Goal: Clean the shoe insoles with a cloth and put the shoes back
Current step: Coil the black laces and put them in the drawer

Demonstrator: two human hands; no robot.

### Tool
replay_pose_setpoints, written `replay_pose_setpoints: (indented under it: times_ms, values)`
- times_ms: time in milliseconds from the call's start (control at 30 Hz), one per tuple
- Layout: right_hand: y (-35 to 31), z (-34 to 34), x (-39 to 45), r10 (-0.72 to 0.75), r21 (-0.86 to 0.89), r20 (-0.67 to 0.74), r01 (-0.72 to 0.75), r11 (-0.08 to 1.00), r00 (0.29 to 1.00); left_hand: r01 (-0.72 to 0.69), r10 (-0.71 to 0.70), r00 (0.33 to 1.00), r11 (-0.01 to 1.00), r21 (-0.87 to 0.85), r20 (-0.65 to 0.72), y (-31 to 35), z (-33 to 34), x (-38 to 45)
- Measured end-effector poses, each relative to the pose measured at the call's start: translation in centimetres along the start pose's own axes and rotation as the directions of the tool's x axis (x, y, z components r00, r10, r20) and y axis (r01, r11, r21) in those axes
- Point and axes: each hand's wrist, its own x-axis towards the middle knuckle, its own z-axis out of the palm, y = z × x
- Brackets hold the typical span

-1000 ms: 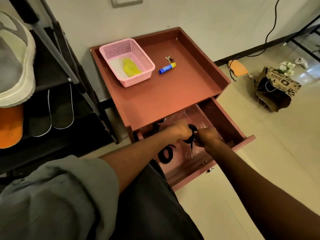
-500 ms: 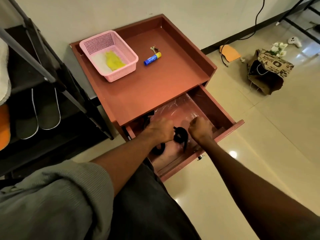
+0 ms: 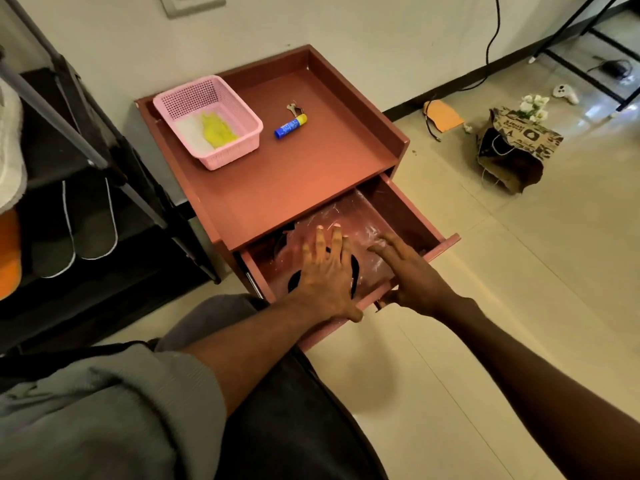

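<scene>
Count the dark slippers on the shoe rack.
2. The left slipper and the right slipper lie side by side on a lower shelf of the black rack, left of the cabinet. More may sit out of view beyond the left edge.

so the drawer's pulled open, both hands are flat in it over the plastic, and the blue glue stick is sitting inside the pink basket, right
Not quite. The head view shows the glue stick lying on the cabinet top beside the pink basket, next to the keys, not inside it. The rest holds: the drawer is pulled open and the left hand and right hand lie flat over the plastic.
</scene>
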Motion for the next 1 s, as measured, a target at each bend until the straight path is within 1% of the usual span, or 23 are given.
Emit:
replay_pose_setpoints:
  times_ms: [67, 167, 267, 333, 400, 500, 533, 600, 700, 800, 867, 1000]
  values:
    - [-0.7, -0.3, 0.9, 0.026, -0.013, -0.062, -0.026, 1.0, 0.998, 0.037, -0.037, 0.999, 0.999, 0.011, -0.033, -0.4, -0.4, 0.3]
    - [-1.9, -0.6, 3.1, 0.01, -0.137, -0.104, -0.024, 0.99, 0.995, 0.149, -0.151, 0.986, 0.988, -0.034, -0.064, -2.2, -0.7, 0.8]
    - [-3.6, -1.2, 6.0, -0.009, -0.192, -0.093, -0.009, 0.981, 0.996, 0.25, -0.258, 0.959, 0.965, -0.077, -0.115, -4.5, -1.1, 1.7]
    - [-4.7, -1.5, 8.1, -0.024, -0.207, -0.085, 0.006, 0.978, 0.996, 0.257, -0.264, 0.945, 0.964, -0.066, -0.191, -5.3, -1.6, 2.3]
    - [-5.4, -1.5, 10.3, -0.043, -0.204, -0.078, 0.026, 0.979, 0.996, 0.267, -0.273, 0.932, 0.962, -0.057, -0.24, -6.3, -2.2, 2.9]
    - [-6.0, -1.3, 13.5, -0.054, -0.214, -0.049, 0.042, 0.976, 0.997, 0.359, -0.36, 0.902, 0.932, -0.051, -0.239, -8.5, -2.6, 3.8]
    - [-6.2, -1.2, 14.3, -0.06, -0.221, -0.063, 0.045, 0.974, 0.996, 0.385, -0.388, 0.89, 0.921, -0.061, -0.237, -9.4, -2.7, 4.0]
    - [-6.4, -1.0, 15.6, -0.089, -0.248, -0.141, 0.052, 0.967, 0.986, 0.373, -0.374, 0.886, 0.926, -0.056, -0.275, -10.7, -2.9, 4.2]
    - [-6.8, -0.2, 16.7, -0.112, -0.295, -0.261, 0.031, 0.955, 0.959, 0.291, -0.264, 0.879, 0.957, 0.01, -0.396, -11.9, -3.2, 4.3]
    - [-7.3, 0.8, 17.3, -0.095, -0.276, -0.358, -0.008, 0.961, 0.929, 0.269, -0.219, 0.863, 0.962, 0.048, -0.455, -12.7, -3.1, 4.3]
    - [-7.6, 1.4, 17.4, -0.084, -0.258, -0.386, -0.02, 0.966, 0.919, 0.261, -0.21, 0.86, 0.964, 0.047, -0.465, -12.9, -3.1, 4.3]
    - [-7.3, 1.7, 17.5, -0.066, -0.204, -0.39, -0.016, 0.979, 0.918, 0.232, -0.197, 0.862, 0.972, 0.019, -0.468, -13.3, -3.4, 4.0]
